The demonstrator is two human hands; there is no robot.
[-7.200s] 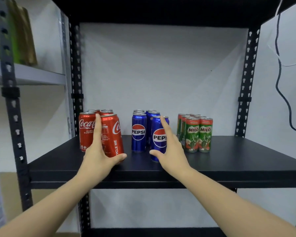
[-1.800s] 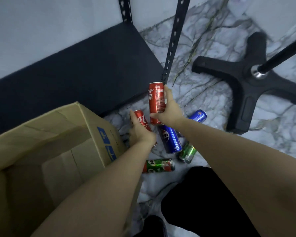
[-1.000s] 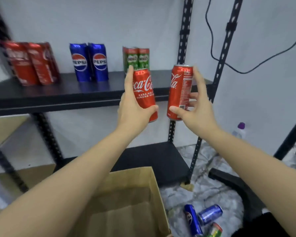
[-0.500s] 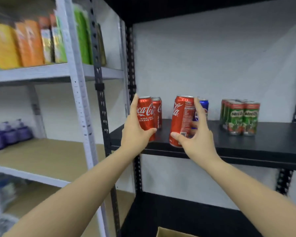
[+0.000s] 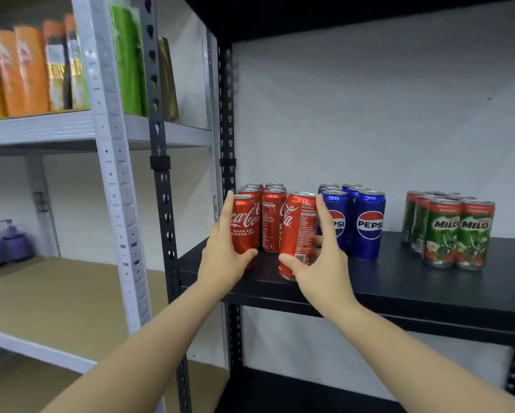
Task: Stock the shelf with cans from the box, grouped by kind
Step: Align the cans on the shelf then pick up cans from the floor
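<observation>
At shelf (image 5: 399, 281) front, L hand (image 5: 223, 260) & R hand (image 5: 319, 263) each grip an upright Coke can (image 5: 246, 228), w/ Coke group (image 5: 272, 204) right behind.

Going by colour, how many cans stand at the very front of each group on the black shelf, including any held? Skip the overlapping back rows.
Red Coca-Cola cans: 2, one gripped by the left hand, one by the right hand
Blue Pepsi cans: 2
Green Milo cans: 2
Total: 6 at the front of the black metal shelf
</observation>
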